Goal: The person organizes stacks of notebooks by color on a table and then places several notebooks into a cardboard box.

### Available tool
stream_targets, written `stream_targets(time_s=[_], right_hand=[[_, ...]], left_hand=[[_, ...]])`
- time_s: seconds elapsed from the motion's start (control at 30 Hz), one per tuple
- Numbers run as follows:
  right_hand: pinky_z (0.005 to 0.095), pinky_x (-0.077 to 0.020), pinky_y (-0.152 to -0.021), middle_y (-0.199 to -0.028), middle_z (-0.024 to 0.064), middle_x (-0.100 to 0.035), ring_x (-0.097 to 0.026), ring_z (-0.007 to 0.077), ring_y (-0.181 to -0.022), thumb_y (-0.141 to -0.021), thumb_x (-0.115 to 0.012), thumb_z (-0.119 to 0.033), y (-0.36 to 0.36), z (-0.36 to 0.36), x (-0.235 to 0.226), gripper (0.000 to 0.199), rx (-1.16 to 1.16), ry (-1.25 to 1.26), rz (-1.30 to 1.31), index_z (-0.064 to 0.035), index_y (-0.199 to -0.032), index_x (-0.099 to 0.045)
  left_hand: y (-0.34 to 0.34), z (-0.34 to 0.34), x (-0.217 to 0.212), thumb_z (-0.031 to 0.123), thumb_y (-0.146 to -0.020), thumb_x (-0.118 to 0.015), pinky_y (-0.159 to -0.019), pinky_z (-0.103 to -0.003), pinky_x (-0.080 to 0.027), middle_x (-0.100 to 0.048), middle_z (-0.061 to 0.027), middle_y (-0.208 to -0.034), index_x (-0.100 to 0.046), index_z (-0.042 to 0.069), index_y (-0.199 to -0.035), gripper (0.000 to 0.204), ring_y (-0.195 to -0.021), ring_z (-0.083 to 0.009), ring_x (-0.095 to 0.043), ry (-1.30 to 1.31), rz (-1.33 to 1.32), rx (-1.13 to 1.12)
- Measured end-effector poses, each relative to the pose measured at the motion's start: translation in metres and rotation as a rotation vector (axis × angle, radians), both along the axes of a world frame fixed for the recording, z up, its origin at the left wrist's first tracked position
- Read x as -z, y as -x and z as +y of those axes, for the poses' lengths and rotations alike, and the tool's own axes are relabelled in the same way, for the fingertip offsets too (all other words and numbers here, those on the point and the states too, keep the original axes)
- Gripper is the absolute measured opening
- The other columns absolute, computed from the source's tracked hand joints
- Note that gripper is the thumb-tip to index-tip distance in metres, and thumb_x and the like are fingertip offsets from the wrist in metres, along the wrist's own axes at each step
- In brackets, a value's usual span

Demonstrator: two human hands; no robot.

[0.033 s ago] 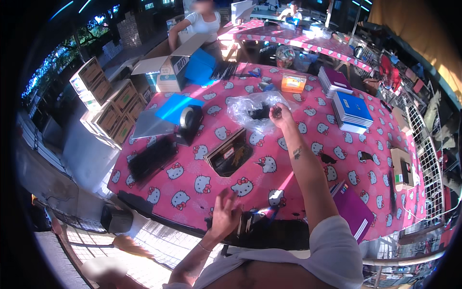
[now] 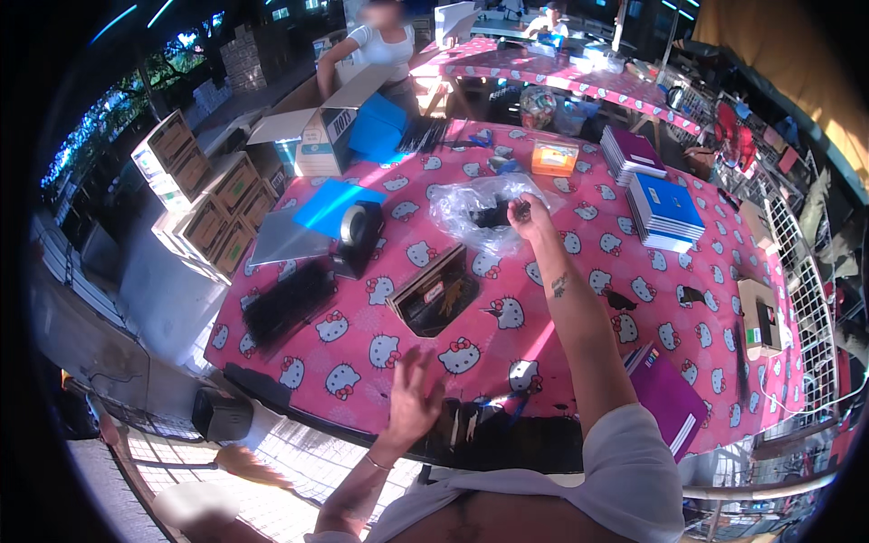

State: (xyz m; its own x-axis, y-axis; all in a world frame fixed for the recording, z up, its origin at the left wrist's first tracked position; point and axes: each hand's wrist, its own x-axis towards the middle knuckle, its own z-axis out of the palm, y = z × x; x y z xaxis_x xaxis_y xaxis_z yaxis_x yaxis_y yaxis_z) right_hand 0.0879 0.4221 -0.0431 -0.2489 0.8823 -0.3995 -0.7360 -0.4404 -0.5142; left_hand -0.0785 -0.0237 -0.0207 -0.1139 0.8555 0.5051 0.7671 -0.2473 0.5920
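Observation:
My right hand (image 2: 527,217) is stretched out over a crumpled clear plastic bag (image 2: 453,206), its fingers curled. Small dark bits show at the fingers, but I cannot make out what they are. Dark contents (image 2: 490,215) lie in the bag beside that hand. My left hand (image 2: 415,404) hovers near the table's front edge with its fingers apart and holds nothing. Just beyond it stands a dark, gold-patterned stack of cards or thin packs (image 2: 438,297). A bundle of thin black strips (image 2: 286,309) lies to the left, near a black tape dispenser (image 2: 358,251).
The pink patterned tablecloth (image 2: 380,348) covers the table. Blue sheets (image 2: 331,206) and an open carton (image 2: 319,145) are at the left. Blue notebooks (image 2: 665,206), purple notebooks (image 2: 631,149) and an orange box (image 2: 554,158) stand farther right. A purple folder (image 2: 668,398) lies by my right arm. Another person (image 2: 385,45) stands beyond.
My left hand has shifted slightly to the left, with its fingers spreading a little. My right hand stays over the plastic bag.

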Motion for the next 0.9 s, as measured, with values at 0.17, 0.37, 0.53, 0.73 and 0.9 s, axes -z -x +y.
stream_targets(time_s=[0.17,0.37,0.53,0.73,0.9], right_hand=[[0.0438,-0.0545,-0.073,-0.083,0.0036,-0.06,-0.059,0.0199,-0.071,-0.091,-0.062,-0.025,0.025,0.032,0.034,0.014,0.065,0.109,-0.244,-0.0133,-0.098,-0.059],[0.0494,-0.0494,-0.084,-0.082,0.001,-0.056,-0.055,0.0178,-0.074,-0.089,-0.063,-0.031,0.044,0.053,0.059,0.02,-0.018,0.033,-0.411,-0.0126,-0.097,-0.06],[0.0522,-0.0412,-0.097,-0.101,0.008,-0.062,-0.058,0.0275,-0.099,-0.086,-0.063,-0.038,0.006,0.102,0.084,0.038,-0.088,-0.431,-0.965,-0.0057,-0.106,-0.062],[0.0613,-0.0269,-0.11,-0.155,0.0155,-0.029,-0.029,0.0358,-0.142,-0.079,-0.07,-0.039,-0.037,0.07,0.076,0.08,-0.376,-0.454,-2.076,-0.0193,-0.148,-0.035],[0.0681,-0.0215,-0.11,-0.157,0.0135,-0.023,-0.02,0.0312,-0.147,-0.074,-0.073,-0.04,-0.03,0.038,0.016,0.092,-0.583,-0.466,-2.404,-0.0245,-0.152,-0.027]], left_hand=[[0.087,0.113,-0.059,0.005,-0.085,-0.063,-0.079,-0.047,-0.051,-0.059,-0.0242,-0.106,-0.051,-0.003,-0.127,0.045,-0.093,-0.0419,-0.06,-0.171,0.096,-0.046],[0.08,0.326,-0.007,0.011,-0.087,-0.059,-0.078,-0.049,-0.05,-0.061,-0.026,-0.099,-0.056,-0.001,-0.116,0.031,-0.088,-0.0448,-0.061,-0.053,0.223,0.289],[0.064,0.46,0.059,0.019,-0.09,-0.056,-0.09,-0.049,-0.048,-0.057,-0.0286,-0.117,-0.058,0.009,-0.117,0.029,-0.109,-0.045,-0.056,0.442,0.068,0.558],[0.092,0.488,0.09,0.03,-0.085,-0.062,-0.107,-0.065,-0.026,-0.026,-0.0244,-0.15,-0.046,0.016,-0.14,0.06,-0.142,-0.0421,-0.02,0.405,0.562,-0.059],[0.111,0.49,0.068,0.013,-0.068,-0.074,-0.101,-0.065,-0.034,-0.029,-0.0211,-0.141,-0.038,0.019,-0.144,0.084,-0.134,-0.0406,-0.028,0.334,0.604,-0.057]])
